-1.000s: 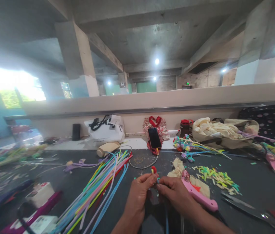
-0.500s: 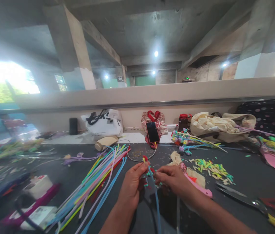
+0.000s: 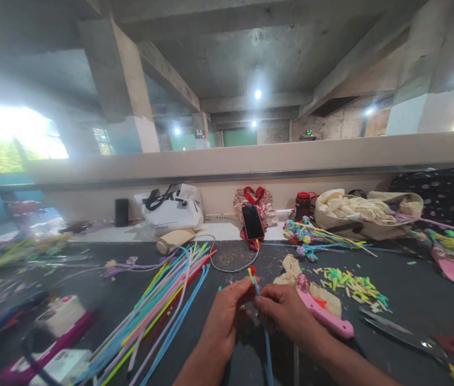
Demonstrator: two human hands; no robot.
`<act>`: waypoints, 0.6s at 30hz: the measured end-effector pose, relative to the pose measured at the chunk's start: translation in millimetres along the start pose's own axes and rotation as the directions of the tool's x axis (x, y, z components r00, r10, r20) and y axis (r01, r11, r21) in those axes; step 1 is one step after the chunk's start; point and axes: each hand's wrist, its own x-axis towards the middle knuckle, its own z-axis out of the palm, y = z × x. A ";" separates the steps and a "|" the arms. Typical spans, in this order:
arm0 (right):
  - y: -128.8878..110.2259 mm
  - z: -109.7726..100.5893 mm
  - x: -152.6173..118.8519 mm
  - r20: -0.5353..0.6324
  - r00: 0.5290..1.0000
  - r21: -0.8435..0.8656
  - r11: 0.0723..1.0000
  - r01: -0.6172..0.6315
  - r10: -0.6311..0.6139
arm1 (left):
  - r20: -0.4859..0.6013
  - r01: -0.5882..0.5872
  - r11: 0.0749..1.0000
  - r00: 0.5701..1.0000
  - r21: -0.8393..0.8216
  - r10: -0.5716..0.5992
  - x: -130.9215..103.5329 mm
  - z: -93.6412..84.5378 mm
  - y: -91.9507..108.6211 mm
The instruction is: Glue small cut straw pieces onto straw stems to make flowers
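Note:
My left hand (image 3: 231, 305) is closed in a pinch around the top of a blue chenille stem (image 3: 268, 348), with a small red and yellow tip (image 3: 252, 272) sticking up above the fingers. My right hand (image 3: 281, 305) pinches the same stem just beside it, fingertips close to the left thumb. Below the hands the stem hangs down toward the near edge of the view. What lies between the fingertips is partly hidden. Just right of my right hand is a pink-handled tool (image 3: 327, 315) with an orange-red part, like a glue gun.
A bundle of coloured chenille stems (image 3: 162, 305) lies on the dark table (image 3: 195, 343) at left. At right are cut pieces (image 3: 356, 287) and large scissors (image 3: 406, 335). Behind stand a phone (image 3: 253, 222), a white bag (image 3: 170, 209), a bottle (image 3: 303, 206) and finished-looking flower stems (image 3: 305, 233).
Both hands have shifted slightly right and down in view with the stem. The right fingers have come closer to the left hand's pinch. The view has tilted a little upward.

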 end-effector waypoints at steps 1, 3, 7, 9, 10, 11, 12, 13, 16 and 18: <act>-0.8 0.7 -0.7 0.001 1.000 -0.029 1.000 0.012 -0.012 | 0.011 0.009 1.000 1.000 0.000 -0.009 0.4 0.1 -0.8; -3.3 2.2 -2.4 -0.005 0.999 -0.098 0.994 0.045 -0.046 | 0.027 0.021 1.000 0.999 -0.001 -0.021 0.8 0.0 -1.7; -8.7 -1.4 -1.8 0.022 0.998 -0.166 0.984 0.062 -0.059 | -0.001 0.004 0.999 1.000 -0.050 -0.004 1.0 -3.0 2.2; -10.7 -13.1 2.3 -0.014 0.998 -0.162 0.985 0.056 -0.059 | -0.041 0.002 0.994 0.999 -0.107 -0.006 2.3 -7.1 6.3; -11.4 -22.9 5.1 -0.067 0.996 -0.174 0.983 0.054 -0.066 | -0.070 0.007 0.990 0.997 -0.138 -0.017 3.3 -9.6 8.1; -11.8 -35.4 8.3 -0.123 0.989 -0.196 0.979 0.060 -0.085 | -0.084 0.009 0.986 0.996 -0.166 -0.023 4.3 -11.9 9.7; -12.1 -50.5 11.8 -0.197 0.977 -0.231 0.972 0.039 -0.086 | -0.082 0.014 0.982 0.996 -0.186 -0.030 5.2 -13.7 10.9; -12.5 -67.5 15.5 -0.221 0.973 -0.308 0.951 -0.010 -0.062 | -0.074 0.019 0.980 0.997 -0.201 -0.035 5.9 -14.9 11.8; -15.2 -119.1 29.0 -0.317 0.946 -0.452 0.888 -0.085 -0.071 | -0.064 0.027 0.972 0.997 -0.233 -0.043 5.2 -14.3 14.3; -19.3 -139.6 40.3 -0.372 0.924 -0.497 0.859 -0.122 -0.084 | -0.072 0.052 0.964 0.995 -0.259 -0.073 3.2 -12.0 17.0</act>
